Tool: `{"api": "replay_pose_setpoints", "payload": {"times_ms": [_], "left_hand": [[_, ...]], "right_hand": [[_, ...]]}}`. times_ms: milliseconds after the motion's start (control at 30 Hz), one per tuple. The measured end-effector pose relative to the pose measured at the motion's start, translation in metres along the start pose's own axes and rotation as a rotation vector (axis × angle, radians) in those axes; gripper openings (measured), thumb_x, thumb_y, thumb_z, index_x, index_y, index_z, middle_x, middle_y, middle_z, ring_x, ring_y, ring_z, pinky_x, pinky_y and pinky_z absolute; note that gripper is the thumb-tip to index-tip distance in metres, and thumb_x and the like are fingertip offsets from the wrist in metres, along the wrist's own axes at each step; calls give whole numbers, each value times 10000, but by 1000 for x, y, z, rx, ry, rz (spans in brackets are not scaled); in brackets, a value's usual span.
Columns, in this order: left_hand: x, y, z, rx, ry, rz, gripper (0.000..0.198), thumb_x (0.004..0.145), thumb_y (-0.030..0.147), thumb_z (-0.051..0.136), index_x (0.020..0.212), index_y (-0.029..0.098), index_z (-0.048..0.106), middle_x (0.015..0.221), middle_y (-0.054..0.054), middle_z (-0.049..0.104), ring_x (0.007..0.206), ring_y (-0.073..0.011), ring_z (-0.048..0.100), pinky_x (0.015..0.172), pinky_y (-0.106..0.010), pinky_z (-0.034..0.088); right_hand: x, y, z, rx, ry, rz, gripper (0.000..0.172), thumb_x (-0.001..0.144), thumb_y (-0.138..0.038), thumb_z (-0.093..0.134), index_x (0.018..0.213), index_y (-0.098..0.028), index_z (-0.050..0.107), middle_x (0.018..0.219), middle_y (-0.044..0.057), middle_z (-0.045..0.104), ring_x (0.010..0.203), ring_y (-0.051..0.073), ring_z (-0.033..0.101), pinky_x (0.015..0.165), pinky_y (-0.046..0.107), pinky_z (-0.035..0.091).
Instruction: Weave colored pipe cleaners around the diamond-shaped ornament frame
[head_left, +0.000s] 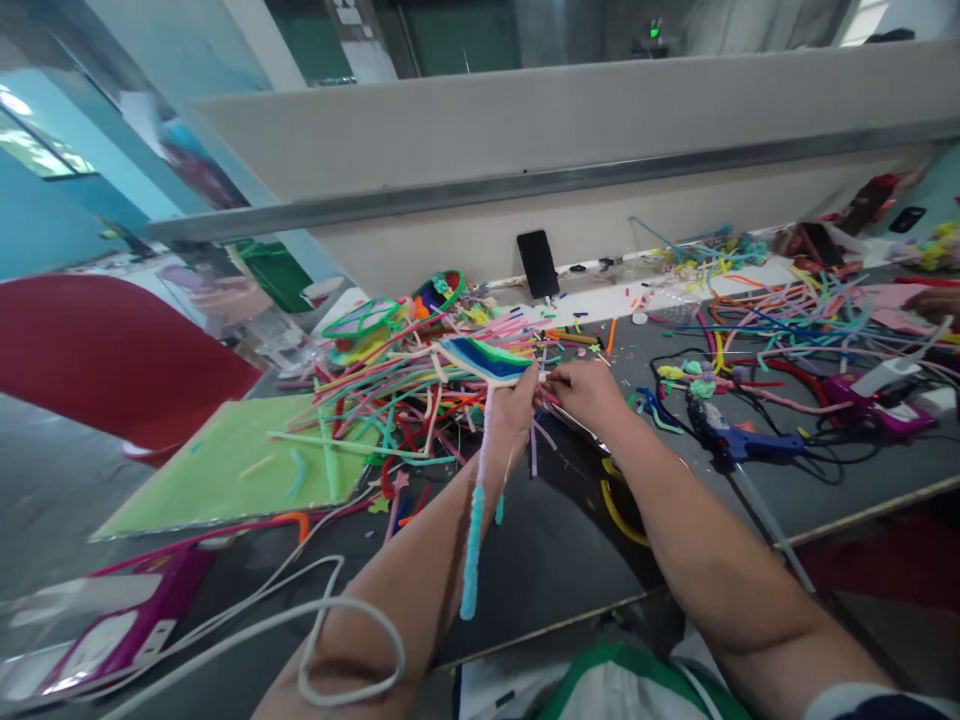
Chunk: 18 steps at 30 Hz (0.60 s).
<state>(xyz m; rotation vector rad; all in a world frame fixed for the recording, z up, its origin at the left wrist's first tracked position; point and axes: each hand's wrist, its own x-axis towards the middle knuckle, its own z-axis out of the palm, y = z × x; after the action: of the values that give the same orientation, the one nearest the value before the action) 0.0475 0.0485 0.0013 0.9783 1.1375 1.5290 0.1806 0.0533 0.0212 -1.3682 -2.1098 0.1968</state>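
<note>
A curved pipe-cleaner piece [487, 362] in blue, green and cream stripes is held above the dark table. My left hand [516, 405] has its fingers closed round the piece's right end. From the piece a lilac and light-blue fuzzy strand [474, 540] hangs down over my left forearm. Close beside it, my right hand [589, 395] is pinched at the piece's cream tip; whatever lies between those fingertips is too small to make out. Many coloured pipe cleaners [405, 390] are heaped behind and left of my hands.
A green sheet [225, 465] lies left, beside a red chair [112, 350]. A phone [538, 263] leans on the back panel. At right are a blue glue gun [757, 443], cables and more pipe cleaners [802, 320]. A white cable [352, 604] crosses at lower left. Another person's hand [934, 300] shows far right.
</note>
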Motion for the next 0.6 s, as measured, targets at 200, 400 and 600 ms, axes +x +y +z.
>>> {"api": "replay_pose_setpoints", "payload": {"times_ms": [200,400,600], "left_hand": [[1,-4,4,-8,6,0,283,716,363,681,567,164,545,475,21,511,429,-92,474,416,-207,360],[2,-5,7,-86,-22,14,273,704,315,662,559,160,490,448,47,465,366,-58,408,367,-182,297],[5,-1,1,-112,-94,-95,215,655,289,665,612,152,504,451,43,478,350,-59,414,329,-176,220]], "right_hand": [[-1,-6,2,-128,-9,6,227,866,-232,470,810,-197,687,863,77,724,841,206,626,757,332,305],[-1,-1,9,-160,-36,-57,174,839,-179,477,881,-195,645,910,76,709,914,224,610,867,384,263],[-2,2,7,-190,19,-105,209,891,-230,433,871,-205,640,960,74,702,963,233,588,966,443,162]]}}
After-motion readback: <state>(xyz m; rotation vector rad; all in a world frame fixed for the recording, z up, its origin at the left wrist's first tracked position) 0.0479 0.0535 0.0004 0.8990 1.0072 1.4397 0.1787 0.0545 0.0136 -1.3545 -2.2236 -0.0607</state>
